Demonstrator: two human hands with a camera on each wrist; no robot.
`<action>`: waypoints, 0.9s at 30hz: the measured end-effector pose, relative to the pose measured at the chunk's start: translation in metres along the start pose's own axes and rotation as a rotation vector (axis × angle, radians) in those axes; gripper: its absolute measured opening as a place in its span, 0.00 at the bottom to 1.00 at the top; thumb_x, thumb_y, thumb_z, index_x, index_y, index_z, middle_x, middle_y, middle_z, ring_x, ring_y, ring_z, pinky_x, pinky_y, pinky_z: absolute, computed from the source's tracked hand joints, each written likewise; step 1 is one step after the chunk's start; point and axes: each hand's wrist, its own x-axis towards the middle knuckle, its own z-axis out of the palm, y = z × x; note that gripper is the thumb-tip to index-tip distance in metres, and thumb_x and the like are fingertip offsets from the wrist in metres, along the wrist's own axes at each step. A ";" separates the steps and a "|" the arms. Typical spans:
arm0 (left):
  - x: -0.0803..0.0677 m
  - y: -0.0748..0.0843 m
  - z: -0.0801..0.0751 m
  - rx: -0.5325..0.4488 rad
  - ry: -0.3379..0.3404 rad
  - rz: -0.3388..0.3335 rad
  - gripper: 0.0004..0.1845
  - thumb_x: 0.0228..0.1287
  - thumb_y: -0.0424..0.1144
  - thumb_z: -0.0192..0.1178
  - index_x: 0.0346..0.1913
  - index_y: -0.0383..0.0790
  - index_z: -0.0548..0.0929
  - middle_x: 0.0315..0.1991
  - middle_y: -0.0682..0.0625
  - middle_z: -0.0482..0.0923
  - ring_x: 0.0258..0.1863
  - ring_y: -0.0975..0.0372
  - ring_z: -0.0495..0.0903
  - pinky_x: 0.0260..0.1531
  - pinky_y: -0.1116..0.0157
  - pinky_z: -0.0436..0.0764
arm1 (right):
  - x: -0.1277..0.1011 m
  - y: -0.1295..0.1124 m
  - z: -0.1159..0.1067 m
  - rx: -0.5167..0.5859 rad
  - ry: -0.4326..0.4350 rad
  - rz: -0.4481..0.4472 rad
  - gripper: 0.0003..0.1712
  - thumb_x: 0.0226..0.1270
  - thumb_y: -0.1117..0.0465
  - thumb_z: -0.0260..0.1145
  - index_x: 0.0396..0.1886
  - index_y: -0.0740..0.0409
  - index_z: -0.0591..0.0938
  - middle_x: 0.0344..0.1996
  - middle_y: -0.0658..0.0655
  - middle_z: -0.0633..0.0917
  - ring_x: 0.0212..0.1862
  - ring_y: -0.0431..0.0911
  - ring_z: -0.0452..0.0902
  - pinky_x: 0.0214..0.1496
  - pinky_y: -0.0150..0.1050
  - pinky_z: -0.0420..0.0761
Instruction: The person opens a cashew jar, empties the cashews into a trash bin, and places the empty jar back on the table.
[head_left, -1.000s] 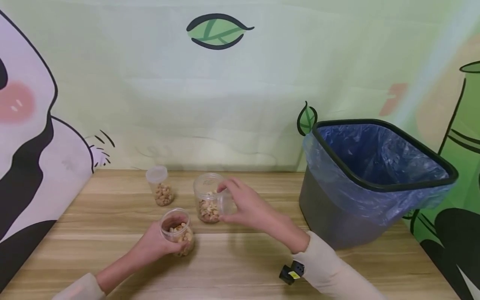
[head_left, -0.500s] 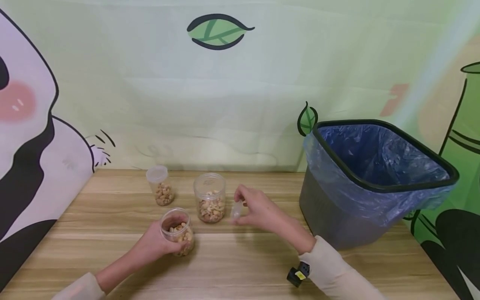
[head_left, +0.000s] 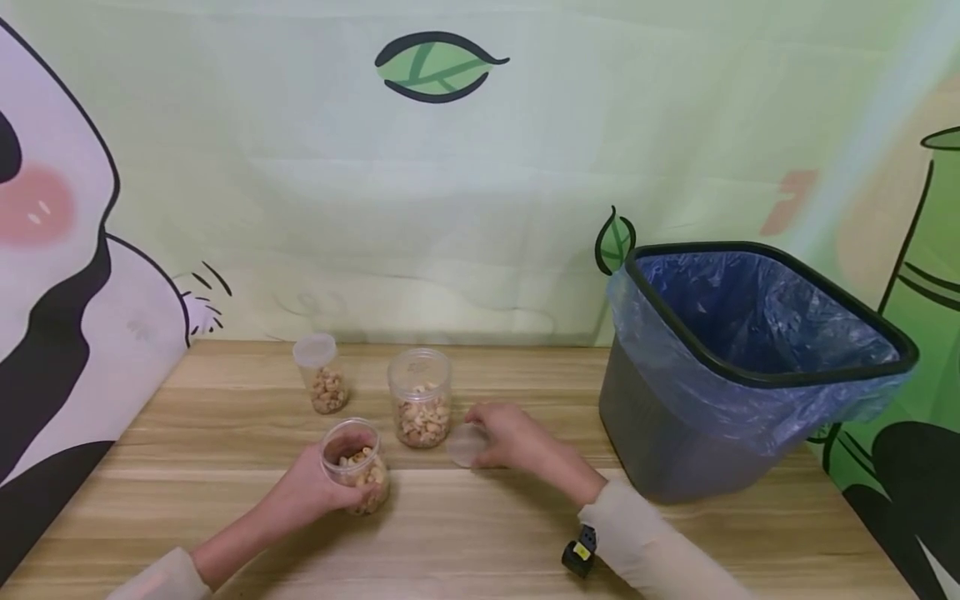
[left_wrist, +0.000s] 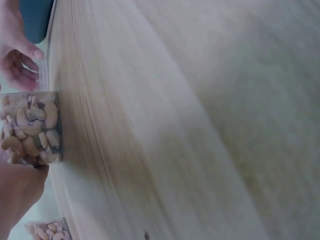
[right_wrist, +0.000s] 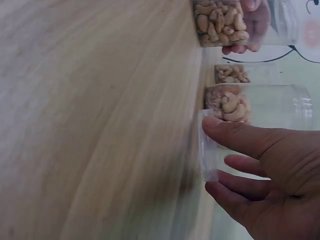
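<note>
My left hand (head_left: pixel 311 485) grips a clear open-topped jar (head_left: pixel 366 477) part filled with cashews, upright on the table. In the left wrist view that jar (left_wrist: pixel 32 127) shows its nuts close up. To the right, my right hand (head_left: pixel 519 437) holds a round translucent lid (head_left: pixel 463 447) by its edges, flat at the tabletop. Thumb and fingertips pinch the lid (right_wrist: pixel 206 152) from opposite sides in the right wrist view; whether it touches the wood I cannot tell. Just left of the lid stands a taller clear jar (head_left: pixel 422 408) of nuts.
A smaller capped container (head_left: pixel 326 387) of nuts stands at the back left of the wooden table (head_left: pixel 465 542). At the right, a grey bin (head_left: pixel 667 442) with a blue liner rises well above the tabletop. A printed cloth backdrop (head_left: pixel 480 208) hangs behind.
My right hand has moved from beside the taller jar, right and down to the table, tipping the lid from upright to flat. The left hand and its jar have stayed put.
</note>
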 end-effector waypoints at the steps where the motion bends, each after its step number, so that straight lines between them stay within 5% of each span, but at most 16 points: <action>1: 0.000 0.000 0.000 0.000 0.001 0.002 0.28 0.46 0.30 0.80 0.52 0.31 0.80 0.49 0.37 0.83 0.48 0.68 0.80 0.51 0.74 0.77 | 0.002 0.000 0.002 -0.007 -0.002 0.003 0.36 0.48 0.62 0.83 0.57 0.67 0.80 0.47 0.63 0.87 0.47 0.52 0.82 0.52 0.45 0.82; 10: 0.000 -0.001 0.000 -0.006 -0.002 -0.005 0.29 0.47 0.30 0.80 0.53 0.30 0.79 0.50 0.35 0.82 0.48 0.70 0.79 0.51 0.75 0.76 | 0.020 -0.008 0.012 -0.094 -0.014 0.016 0.34 0.57 0.55 0.80 0.59 0.68 0.81 0.50 0.62 0.87 0.50 0.50 0.83 0.55 0.43 0.82; 17: 0.000 0.000 0.001 0.005 0.008 -0.013 0.29 0.46 0.29 0.80 0.53 0.30 0.79 0.50 0.37 0.83 0.49 0.69 0.79 0.52 0.75 0.76 | 0.028 -0.019 0.009 -0.129 -0.053 0.095 0.34 0.56 0.54 0.81 0.59 0.66 0.82 0.45 0.59 0.88 0.41 0.46 0.80 0.48 0.40 0.82; 27: -0.001 0.001 0.001 0.005 0.013 -0.064 0.30 0.46 0.31 0.80 0.54 0.30 0.79 0.52 0.38 0.83 0.49 0.68 0.79 0.53 0.74 0.76 | 0.033 -0.024 0.008 -0.221 -0.043 0.092 0.15 0.55 0.58 0.79 0.31 0.60 0.81 0.19 0.50 0.75 0.23 0.43 0.68 0.24 0.34 0.71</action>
